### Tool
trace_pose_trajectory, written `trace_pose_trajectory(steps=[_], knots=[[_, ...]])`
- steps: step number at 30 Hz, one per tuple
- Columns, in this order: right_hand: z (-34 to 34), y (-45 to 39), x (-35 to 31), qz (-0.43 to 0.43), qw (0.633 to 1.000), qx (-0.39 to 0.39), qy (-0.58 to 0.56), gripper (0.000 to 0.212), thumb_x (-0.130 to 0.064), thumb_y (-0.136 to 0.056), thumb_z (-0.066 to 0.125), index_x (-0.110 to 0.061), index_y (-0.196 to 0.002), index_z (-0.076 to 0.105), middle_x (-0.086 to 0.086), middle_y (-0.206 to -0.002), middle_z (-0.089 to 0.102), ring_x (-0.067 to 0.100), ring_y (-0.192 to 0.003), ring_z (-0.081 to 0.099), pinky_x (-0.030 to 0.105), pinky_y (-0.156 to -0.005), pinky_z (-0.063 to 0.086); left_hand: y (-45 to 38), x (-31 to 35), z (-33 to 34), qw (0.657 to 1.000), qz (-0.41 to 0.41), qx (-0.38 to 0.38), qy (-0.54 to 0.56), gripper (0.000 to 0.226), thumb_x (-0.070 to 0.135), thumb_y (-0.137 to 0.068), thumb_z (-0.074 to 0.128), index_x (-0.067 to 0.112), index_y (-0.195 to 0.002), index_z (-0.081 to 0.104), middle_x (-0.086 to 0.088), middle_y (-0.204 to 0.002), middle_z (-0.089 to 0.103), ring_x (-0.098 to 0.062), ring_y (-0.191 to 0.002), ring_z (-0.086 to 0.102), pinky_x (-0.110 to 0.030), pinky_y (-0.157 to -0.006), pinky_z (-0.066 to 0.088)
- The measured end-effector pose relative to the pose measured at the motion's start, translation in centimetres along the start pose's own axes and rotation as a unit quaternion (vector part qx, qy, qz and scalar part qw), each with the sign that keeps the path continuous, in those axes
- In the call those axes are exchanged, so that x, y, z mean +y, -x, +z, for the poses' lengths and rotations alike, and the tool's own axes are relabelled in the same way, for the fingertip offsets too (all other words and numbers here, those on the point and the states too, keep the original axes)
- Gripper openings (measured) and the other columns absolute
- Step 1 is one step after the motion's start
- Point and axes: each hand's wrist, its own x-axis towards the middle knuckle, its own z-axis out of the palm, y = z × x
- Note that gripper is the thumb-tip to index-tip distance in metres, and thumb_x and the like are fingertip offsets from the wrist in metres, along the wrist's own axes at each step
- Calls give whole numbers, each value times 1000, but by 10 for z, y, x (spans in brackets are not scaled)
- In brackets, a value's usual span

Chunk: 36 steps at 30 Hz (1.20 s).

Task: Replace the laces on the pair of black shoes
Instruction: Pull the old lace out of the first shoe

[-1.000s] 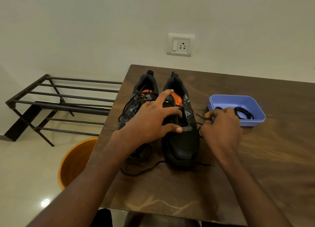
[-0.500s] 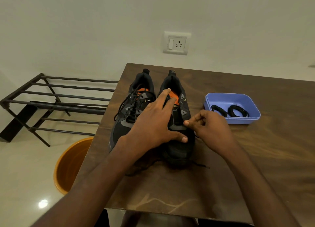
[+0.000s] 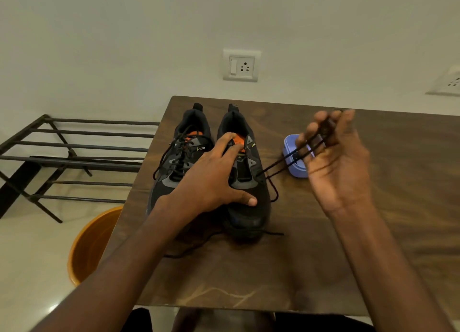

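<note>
Since half a second ago the right hand rises toward centre-right, fingers pinching the old lace and drawing it from the right shoe at centre; the left hand presses flat there, so unlacing continues.

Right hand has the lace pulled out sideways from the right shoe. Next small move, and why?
Probably keep drawing the lace out to the right until it clears the lowest eyelets. The right hand grips it raised and taut, two strands run back to the right shoe, whose upper eyelets look empty, and the left hand presses that shoe down.
</note>
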Motion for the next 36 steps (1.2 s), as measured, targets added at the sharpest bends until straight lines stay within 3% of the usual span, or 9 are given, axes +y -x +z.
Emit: trace_pose_trajectory(steps=[6, 12, 15, 18, 20, 22, 24, 28, 36], knots=[[-9, 5, 45, 29, 685, -105, 720, 21, -32, -95, 72, -27, -114, 75, -13, -101, 73, 1, -94, 63, 33, -90, 55, 1, -3, 3, 1000, 18, 21, 10, 131, 73, -63, 82, 30, -165, 11, 23, -167, -9, -28, -153, 25, -47, -122, 34], [-6, -2, 45, 86, 611, -83, 782, 20, -25, -95, 72, -29, -77, 65, -8, -79, 66, 10, -85, 63, 30, -73, 52, 0, -4, 2, 1000, 18, 20, 6, 130, 74, -63, 82, 31, -164, 13, 24, -166, -8, -29, -152, 27, -49, -122, 35], [-3, 3, 41, 97, 663, -71, 739, 21, -27, -98, 68, -28, -78, 69, -8, -77, 68, 7, -78, 62, 24, -65, 46, 1, -4, 1, 1000, 18, 14, 14, 129, 71, -63, 84, 31, -164, 14, 24, -166, -8, -29, -152, 27, -48, -121, 34], [-1, 7, 25, 88, 932, 14, 351, 20, -20, -102, 60, -21, -89, 74, -2, -95, 72, 15, -92, 64, 23, -75, 47, 1, -6, -2, 1000, 15, 5, 25, 130, 70, -62, 85, 32, -164, 13, 26, -166, -9, -28, -154, 24, -49, -122, 33], [-2, 3, 6, 66, 997, 22, -18, 25, -25, -105, 52, -21, -90, 72, 1, -105, 71, 20, -107, 65, 30, -85, 48, 0, -6, -1, 1000, 8, 0, 26, 130, 70, -62, 85, 33, -164, 12, 26, -166, -10, -29, -154, 24, -51, -122, 33], [-5, -1, -1, 51, 989, 6, -138, 23, -29, -106, 50, -21, -96, 70, -1, -103, 73, 17, -100, 70, 30, -84, 54, -1, -6, 0, 1000, 6, -4, 23, 131, 71, -62, 85, 34, -164, 11, 25, -167, -11, -30, -154, 24, -52, -122, 34], [-6, 0, 7, 36, 996, 31, 76, 19, -28, -104, 57, -17, -102, 72, -1, -91, 73, 11, -75, 67, 27, -70, 56, -1, -7, 0, 1000, 11, -1, 27, 131, 71, -62, 85, 34, -164, 11, 26, -166, -10, -29, -153, 25, -52, -121, 35], [-16, 3, 38, -2, 735, -49, 676, 14, -36, -94, 73, -29, -106, 76, -14, -91, 72, 2, -83, 64, 30, -78, 55, 0, -8, 0, 999, 21, 8, 26, 129, 71, -63, 84, 33, -164, 13, 25, -167, -8, -28, -153, 25, -49, -121, 35], [-6, 5, 40, 55, 624, -89, 774, 30, -31, -96, 72, -37, -70, 57, -14, -70, 61, 5, -72, 60, 22, -59, 40, 0, -9, 1, 1000, 19, 9, 17, 129, 75, -62, 82, 34, -163, 15, 24, -167, -7, -30, -152, 27, -52, -120, 37]])
